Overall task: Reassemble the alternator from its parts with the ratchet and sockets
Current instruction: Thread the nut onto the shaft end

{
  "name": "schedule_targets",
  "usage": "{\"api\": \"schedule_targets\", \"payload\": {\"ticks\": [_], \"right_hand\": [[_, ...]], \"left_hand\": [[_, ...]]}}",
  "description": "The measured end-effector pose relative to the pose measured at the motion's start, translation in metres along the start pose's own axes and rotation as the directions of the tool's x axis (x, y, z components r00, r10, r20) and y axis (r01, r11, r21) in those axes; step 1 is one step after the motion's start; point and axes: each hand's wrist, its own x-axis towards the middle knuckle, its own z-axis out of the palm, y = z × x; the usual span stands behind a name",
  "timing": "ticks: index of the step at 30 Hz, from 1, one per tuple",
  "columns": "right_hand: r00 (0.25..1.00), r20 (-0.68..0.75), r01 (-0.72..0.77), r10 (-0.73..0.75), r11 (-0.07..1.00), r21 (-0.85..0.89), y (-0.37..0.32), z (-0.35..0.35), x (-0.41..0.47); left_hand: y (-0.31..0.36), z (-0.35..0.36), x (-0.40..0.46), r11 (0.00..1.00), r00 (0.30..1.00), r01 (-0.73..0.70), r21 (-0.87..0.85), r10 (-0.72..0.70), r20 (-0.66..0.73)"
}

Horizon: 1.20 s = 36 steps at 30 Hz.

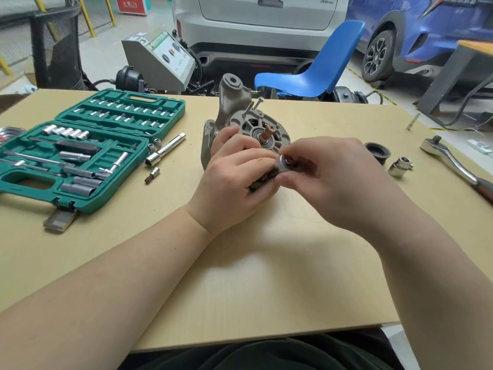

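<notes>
The alternator (248,124) stands on the tabletop (240,263), its copper-tipped shaft pointing toward the camera and two long bolts sticking up from its rim. Just in front of it, the left hand (234,182) grips a dark part, while the right hand (336,177) pinches a shiny socket (283,163) against that part. The ratchet (453,164) lies far right, near a loose socket (399,167); the open green case (80,145) sits left
</notes>
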Motion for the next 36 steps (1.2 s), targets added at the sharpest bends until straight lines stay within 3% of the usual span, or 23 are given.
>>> {"api": "schedule_targets", "payload": {"ticks": [4,11,16,22,27,36], "right_hand": [[0.996,-0.067,-0.056,0.057,0.998,0.011,-0.0001,0.0048,-0.0038],[0.999,0.017,0.031,-0.031,0.999,0.027,0.0012,-0.0002,0.0004],[0.998,-0.061,-0.028,0.028,1.0,0.009,0.0029,0.0059,-0.0045],[0.998,0.038,0.055,-0.056,0.998,0.036,0.0034,0.0014,0.0011],[0.999,-0.048,-0.019,0.017,0.999,-0.036,-0.0006,0.0075,-0.0007],[0.999,0.035,0.036,-0.034,0.999,-0.035,-0.0019,-0.0001,0.0031]], "left_hand": [[-0.0007,-0.0012,0.0008,1.0,1.0,0.01,-0.015,-0.01,-0.012],[-0.001,-0.0024,0.0012,1.0,1.0,0.007,0.0,-0.007,0.02],[0.0002,-0.002,0.0008,1.0,1.0,0.018,-0.02,-0.018,-0.007],[-0.001,-0.003,0.0008,1.0,0.999,0.017,-0.008,-0.016,0.029],[-0.0013,-0.0024,0.0003,0.999,1.0,0.025,-0.035,-0.025,-0.006],[-0.0023,-0.0023,0.0005,1.0,1.0,0.02,-0.024,-0.02,0.01]]}}
